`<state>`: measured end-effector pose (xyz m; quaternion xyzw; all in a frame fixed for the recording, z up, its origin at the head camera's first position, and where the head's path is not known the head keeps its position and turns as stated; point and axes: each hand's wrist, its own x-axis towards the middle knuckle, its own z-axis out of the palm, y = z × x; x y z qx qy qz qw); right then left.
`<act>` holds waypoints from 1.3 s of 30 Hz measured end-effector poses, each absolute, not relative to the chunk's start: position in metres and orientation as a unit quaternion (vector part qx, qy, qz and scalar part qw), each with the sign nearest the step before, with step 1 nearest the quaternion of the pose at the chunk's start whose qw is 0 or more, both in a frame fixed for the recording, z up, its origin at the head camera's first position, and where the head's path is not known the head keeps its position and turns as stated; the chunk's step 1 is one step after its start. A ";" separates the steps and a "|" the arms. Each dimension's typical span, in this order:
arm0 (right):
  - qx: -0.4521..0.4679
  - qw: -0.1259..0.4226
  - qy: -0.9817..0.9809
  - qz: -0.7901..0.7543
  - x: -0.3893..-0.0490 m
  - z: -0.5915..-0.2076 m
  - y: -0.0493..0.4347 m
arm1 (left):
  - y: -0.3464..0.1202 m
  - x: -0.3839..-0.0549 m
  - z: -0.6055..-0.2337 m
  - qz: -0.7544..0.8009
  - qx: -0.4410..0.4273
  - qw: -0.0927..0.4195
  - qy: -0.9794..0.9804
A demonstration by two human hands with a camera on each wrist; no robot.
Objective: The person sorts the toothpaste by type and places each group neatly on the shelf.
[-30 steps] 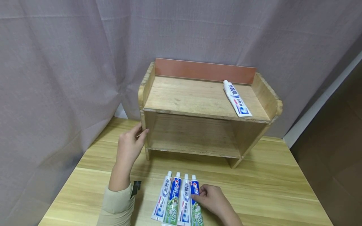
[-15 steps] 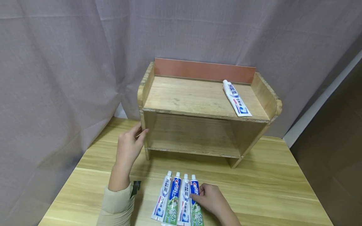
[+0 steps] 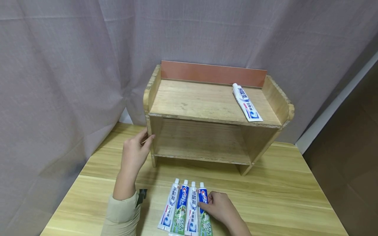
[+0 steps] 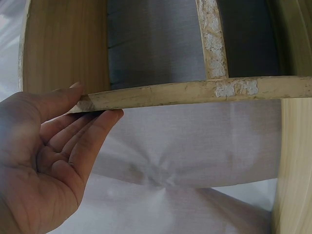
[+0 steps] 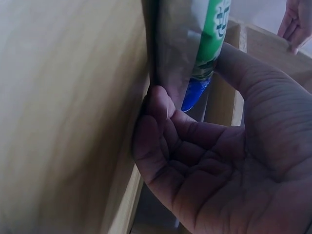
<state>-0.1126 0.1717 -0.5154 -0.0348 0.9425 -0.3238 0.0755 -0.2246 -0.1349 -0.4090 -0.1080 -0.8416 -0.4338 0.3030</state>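
Note:
My left hand [image 3: 135,150] grips the front edge of the left side panel of a small two-tier wooden shelf [image 3: 192,103]. In the left wrist view the thumb lies on one face of that panel and the fingers on the other. My right hand [image 3: 223,209] pinches a blue-and-green toothpaste tube [image 3: 203,196], the rightmost of a row lying on the table. Its thumb is on the tube's top, and the fingers are at the side in the right wrist view. Beside it lie a white tube [image 3: 192,209], another blue-and-green tube [image 3: 181,209] and another white tube [image 3: 170,208], caps away from me.
One white toothpaste tube [image 3: 247,104] lies slanted on the right of the upper shelf. A reddish-brown board [image 3: 214,73] stands along the shelf's back. Grey curtain [image 3: 73,65] hangs behind the wooden table [image 3: 283,196]. A brown panel [image 3: 351,147] rises at the right.
Both hands have kept almost the same place and hold. The second tube from the right has shifted very slightly left; otherwise the tubes and shelf look the same.

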 end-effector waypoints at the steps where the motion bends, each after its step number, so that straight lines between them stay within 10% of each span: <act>1: -0.034 0.075 0.943 -0.323 -0.113 -0.516 0.172 | -0.135 -0.225 -0.409 -0.434 -0.108 0.303 -0.842; 39: 0.002 0.107 0.946 -0.307 -0.121 -0.511 0.175 | -0.135 -0.225 -0.409 -0.436 -0.110 0.306 -0.839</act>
